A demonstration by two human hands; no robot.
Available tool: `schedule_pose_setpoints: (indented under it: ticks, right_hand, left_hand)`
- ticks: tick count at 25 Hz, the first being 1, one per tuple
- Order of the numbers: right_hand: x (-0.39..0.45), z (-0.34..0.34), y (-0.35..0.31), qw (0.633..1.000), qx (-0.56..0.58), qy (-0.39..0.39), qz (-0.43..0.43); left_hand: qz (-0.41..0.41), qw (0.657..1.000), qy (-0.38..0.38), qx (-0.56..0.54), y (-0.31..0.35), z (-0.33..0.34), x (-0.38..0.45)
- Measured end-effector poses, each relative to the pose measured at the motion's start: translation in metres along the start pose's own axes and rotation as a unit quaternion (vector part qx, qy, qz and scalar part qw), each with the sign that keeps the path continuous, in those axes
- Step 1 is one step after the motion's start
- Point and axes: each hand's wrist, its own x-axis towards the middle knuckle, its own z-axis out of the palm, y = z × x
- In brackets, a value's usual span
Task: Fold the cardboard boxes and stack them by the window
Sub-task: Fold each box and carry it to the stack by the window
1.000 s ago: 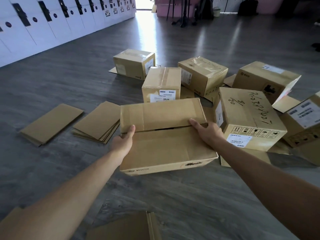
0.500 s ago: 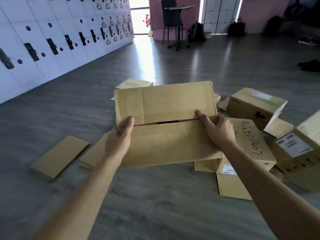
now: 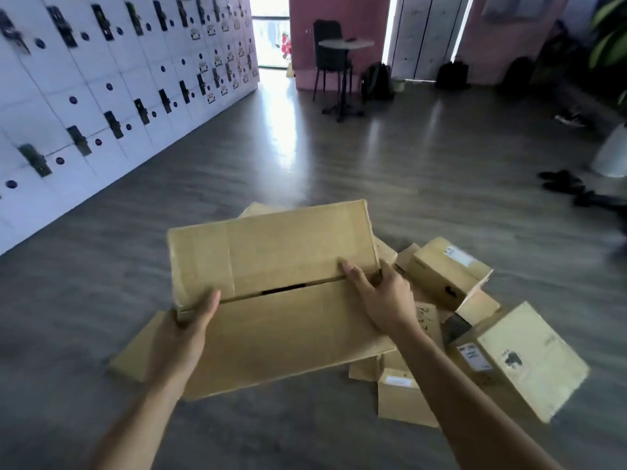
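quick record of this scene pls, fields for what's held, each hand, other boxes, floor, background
held item: brown cardboard box, top flaps shut with a dark gap along the seam, lifted above the floor
left hand: left hand grips the box's left edge, thumb on top by the seam
right hand: right hand grips the right end at the seam, fingers on the top flap
other boxes: several brown labelled cardboard boxes lie on the floor at right
floor: grey wood-look floor
background: white locker wall at left, black chair by a small round table

Both hands [image 3: 288,317] hold a cardboard box [image 3: 271,293] aloft.
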Motion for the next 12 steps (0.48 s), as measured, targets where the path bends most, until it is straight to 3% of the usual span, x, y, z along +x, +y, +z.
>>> schedule_pose_setpoints:
  ticks: [6, 12]
  right_hand:
    - [-0.017, -0.023, -0.157, 0.996, -0.004, -0.070, -0.058]
    - [-0.070, 0.050, -0.310, 0.987, -0.020, -0.109, -0.115]
  left_hand:
    - [-0.057, 0.995, 0.061, -0.047, 0.094, -0.131, -0.028]
    - [-0.081, 0.980, 0.169, -0.060, 0.105, -0.301, -0.029]
